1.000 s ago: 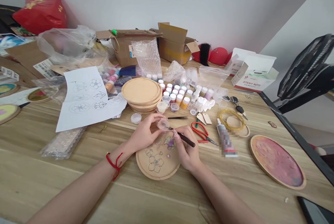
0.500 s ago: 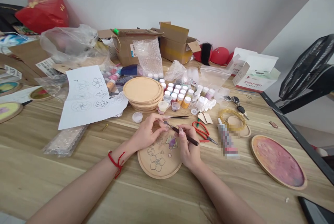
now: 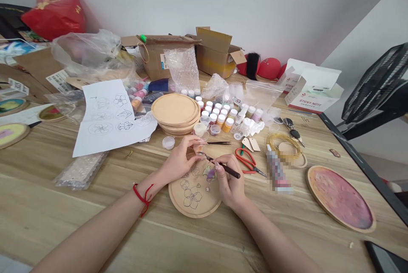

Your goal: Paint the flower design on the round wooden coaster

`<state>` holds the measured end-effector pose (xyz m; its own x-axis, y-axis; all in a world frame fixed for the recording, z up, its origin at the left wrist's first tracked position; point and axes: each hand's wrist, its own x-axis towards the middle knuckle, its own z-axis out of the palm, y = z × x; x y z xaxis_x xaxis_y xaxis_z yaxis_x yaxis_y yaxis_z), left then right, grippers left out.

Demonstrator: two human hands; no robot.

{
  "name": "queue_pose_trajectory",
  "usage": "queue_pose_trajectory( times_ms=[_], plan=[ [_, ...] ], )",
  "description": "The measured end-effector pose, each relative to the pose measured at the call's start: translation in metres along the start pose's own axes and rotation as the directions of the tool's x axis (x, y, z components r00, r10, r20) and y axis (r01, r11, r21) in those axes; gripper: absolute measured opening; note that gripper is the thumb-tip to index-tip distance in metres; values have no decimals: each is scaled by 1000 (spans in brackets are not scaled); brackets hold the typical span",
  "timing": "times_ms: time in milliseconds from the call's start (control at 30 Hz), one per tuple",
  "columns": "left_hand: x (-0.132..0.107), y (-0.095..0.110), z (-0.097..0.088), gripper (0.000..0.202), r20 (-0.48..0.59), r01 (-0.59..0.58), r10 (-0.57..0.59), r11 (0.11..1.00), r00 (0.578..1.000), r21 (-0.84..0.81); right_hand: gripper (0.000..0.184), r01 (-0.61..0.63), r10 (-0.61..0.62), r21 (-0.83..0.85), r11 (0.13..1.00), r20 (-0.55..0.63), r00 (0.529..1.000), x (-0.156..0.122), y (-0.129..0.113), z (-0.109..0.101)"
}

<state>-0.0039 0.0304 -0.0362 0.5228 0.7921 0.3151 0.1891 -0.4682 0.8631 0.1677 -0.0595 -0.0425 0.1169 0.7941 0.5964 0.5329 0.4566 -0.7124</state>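
Observation:
Over the far edge of a round wooden plate (image 3: 197, 207), my left hand (image 3: 179, 156) pinches a small clear cup (image 3: 199, 149) with a hint of orange in it. My right hand (image 3: 232, 181) is closed round the dark handle of a small metal spatula (image 3: 228, 168), whose tip is at the cup. Pencilled flowers and a purple and green relief flower (image 3: 209, 173) are on the plate. Part of the plate is hidden by my hands. Black tweezers (image 3: 218, 142) lie just beyond the cup.
Behind my hands stand stacked wooden plates (image 3: 174, 109) and several paint jars (image 3: 228, 124). To the left lies a sheet of flower drawings (image 3: 103, 137). Red-handled pliers (image 3: 247, 160), a tube (image 3: 279, 171), coiled yellow wire (image 3: 283, 142) and a pink painted plate (image 3: 341, 196) are on the right.
The spatula has shifted slightly left, its tip now lower against the small cup. My left hand's fingers have tilted the cup a little. The rest stays put.

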Motion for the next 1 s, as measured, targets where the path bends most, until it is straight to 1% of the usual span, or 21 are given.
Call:
queue_pose_trajectory(
  times_ms=[167, 267, 367, 467, 633, 800, 1000],
  plan=[
    [-1, -4, 1, 46, 19, 23, -21, 996, 1000, -91, 14, 12, -12, -6, 1000, 34, 999, 1, 0, 1],
    [-1, -5, 2, 48, 8, 30, -30, 993, 1000, -115, 13, 24, -24, -22, 999, 14, 1000, 1, 1, 1],
    [-1, -4, 3, 48, -2, 37, -38, 991, 999, -125, 13, 56, -56, -73, 996, 1, 998, -1, 3, 2],
    [0, -4, 3, 49, -14, 52, -54, 992, 998, -112, 17, 98, -94, -109, 989, 34, 995, -2, 5, 4],
    [0, -5, 3, 52, -25, 91, -94, 989, 995, -113, 23, 121, -110, -144, 982, 80, 991, -5, 6, 6],
    [0, -5, 3, 53, -27, 88, -91, 990, 995, -112, 23, 117, -104, -163, 980, 85, 991, -5, 6, 6],
    [0, -3, 3, 51, -20, 70, -72, 990, 997, -121, 15, 51, -50, -107, 993, 17, 999, -1, 2, 5]
  ],
)
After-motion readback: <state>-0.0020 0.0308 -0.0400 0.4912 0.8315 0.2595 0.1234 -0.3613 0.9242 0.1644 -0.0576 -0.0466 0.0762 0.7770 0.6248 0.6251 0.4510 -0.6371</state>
